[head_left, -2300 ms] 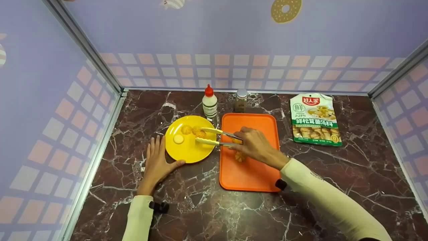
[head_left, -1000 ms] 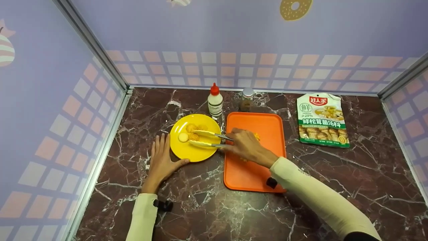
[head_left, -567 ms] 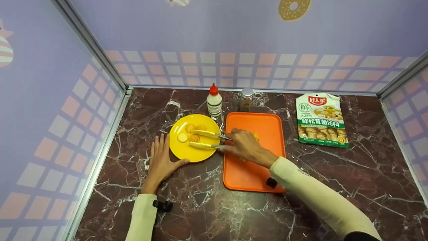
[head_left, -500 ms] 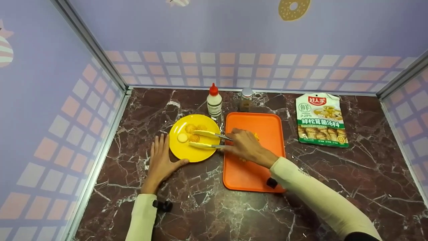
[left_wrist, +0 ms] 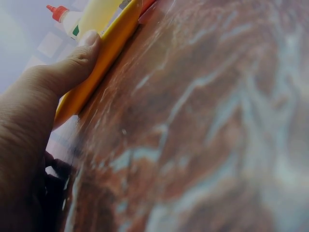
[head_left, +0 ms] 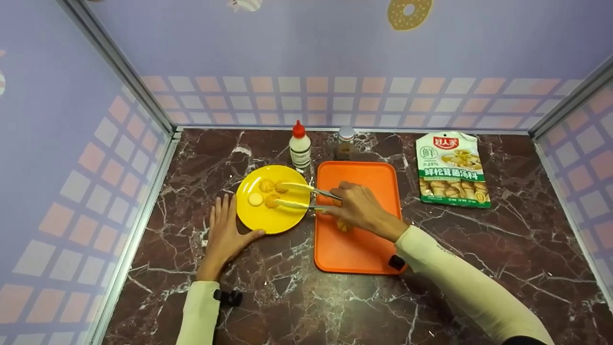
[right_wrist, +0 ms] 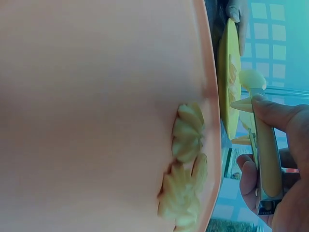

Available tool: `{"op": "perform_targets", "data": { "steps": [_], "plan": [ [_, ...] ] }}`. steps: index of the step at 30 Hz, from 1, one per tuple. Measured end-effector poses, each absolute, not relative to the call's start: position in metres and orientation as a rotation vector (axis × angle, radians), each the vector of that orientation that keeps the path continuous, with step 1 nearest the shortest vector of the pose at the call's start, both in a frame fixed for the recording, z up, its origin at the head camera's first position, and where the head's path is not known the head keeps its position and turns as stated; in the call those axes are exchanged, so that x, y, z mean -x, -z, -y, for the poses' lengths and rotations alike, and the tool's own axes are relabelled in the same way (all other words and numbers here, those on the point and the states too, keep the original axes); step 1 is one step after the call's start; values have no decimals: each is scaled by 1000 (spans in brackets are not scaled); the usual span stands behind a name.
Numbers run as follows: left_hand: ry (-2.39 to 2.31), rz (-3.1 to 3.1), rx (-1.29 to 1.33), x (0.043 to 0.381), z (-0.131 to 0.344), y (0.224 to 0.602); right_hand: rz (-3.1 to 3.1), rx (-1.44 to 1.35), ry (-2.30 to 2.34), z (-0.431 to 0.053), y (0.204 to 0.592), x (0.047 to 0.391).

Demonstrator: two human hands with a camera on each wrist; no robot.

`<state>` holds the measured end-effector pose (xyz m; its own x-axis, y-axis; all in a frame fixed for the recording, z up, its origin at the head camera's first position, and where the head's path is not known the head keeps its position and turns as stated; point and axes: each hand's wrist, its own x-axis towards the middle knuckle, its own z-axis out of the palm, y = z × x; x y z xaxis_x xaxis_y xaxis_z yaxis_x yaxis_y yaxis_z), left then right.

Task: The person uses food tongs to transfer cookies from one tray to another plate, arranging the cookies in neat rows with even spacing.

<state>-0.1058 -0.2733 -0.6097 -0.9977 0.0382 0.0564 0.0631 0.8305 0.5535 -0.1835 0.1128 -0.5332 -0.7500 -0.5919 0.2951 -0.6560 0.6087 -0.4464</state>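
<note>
My right hand (head_left: 361, 205) grips the tongs (head_left: 325, 193), which have silver arms and pale yellow tips. Those tips stand apart over the yellow plate (head_left: 268, 223). On the plate lie swirled cookies: one at the upper left (head_left: 266, 186), one beside the upper tip (head_left: 281, 187) and one by the lower tip (head_left: 271, 200). A flat round pale piece (head_left: 255, 199) sits left of them. My left hand (head_left: 226, 235) touches the plate's left side with straight fingers, and its thumb (left_wrist: 79, 60) rests on the rim.
More swirled cookies (right_wrist: 188, 133) lie along one side of the orange tray (head_left: 357, 254), partly under my right hand in the head view. Behind stand a red-capped squeeze bottle (head_left: 300, 146) and a small jar (head_left: 345, 143). A green-and-white food pouch (head_left: 452, 170) lies to the right.
A swirled cookie that was between the tongs' tips has shifted left and down on the plate. The tips have since drawn slightly right. My left hand stays at the rim.
</note>
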Motion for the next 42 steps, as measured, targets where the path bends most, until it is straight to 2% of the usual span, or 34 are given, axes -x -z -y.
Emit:
{"op": "perform_targets", "data": {
  "steps": [25, 42],
  "plan": [
    [915, 2970, 77, 105, 275, 606, 2697, -913, -788, -173, 525, 180],
    [911, 2976, 84, 106, 272, 607, 2692, -845, -776, -208, 530, 165]
  ]
}}
